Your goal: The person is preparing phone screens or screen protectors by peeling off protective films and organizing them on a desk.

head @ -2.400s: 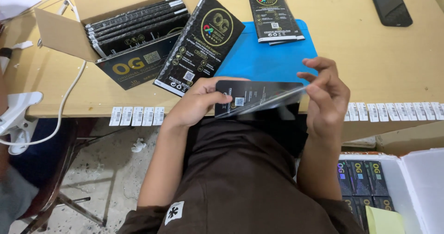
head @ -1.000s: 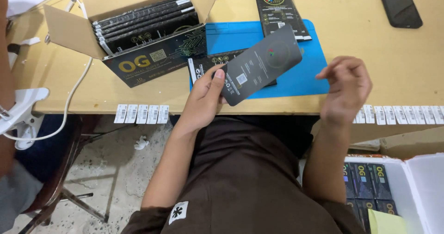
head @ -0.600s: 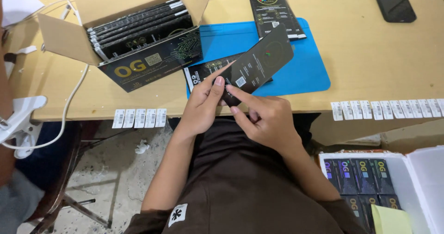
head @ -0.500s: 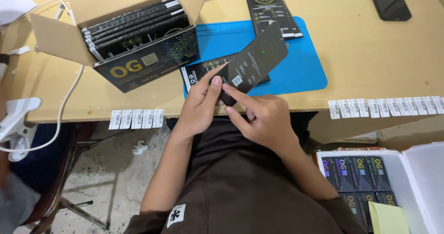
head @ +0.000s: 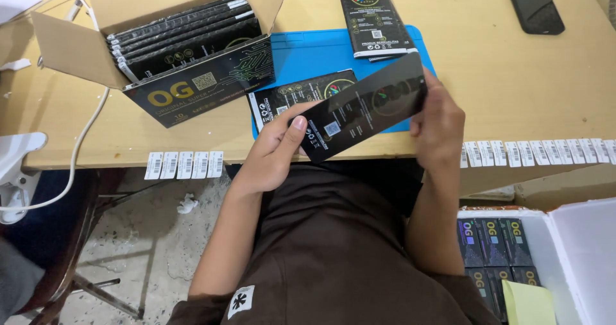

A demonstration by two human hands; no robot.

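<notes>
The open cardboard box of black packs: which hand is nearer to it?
Left. The left hand is just right of and below the cardboard box; the right hand is further right.

The black flat package (head: 366, 110) looks like glossy printed card. The open box (head: 160, 17) is matt brown cardboard. The blue mat (head: 308, 52) seems smooth rubber, over a pale wooden surface (head: 513, 87).

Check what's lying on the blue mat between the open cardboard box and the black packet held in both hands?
Head view: one flat black packet lies on the blue mat, between the open cardboard box and the held black packet; its lower end is hidden behind the held one.
</notes>
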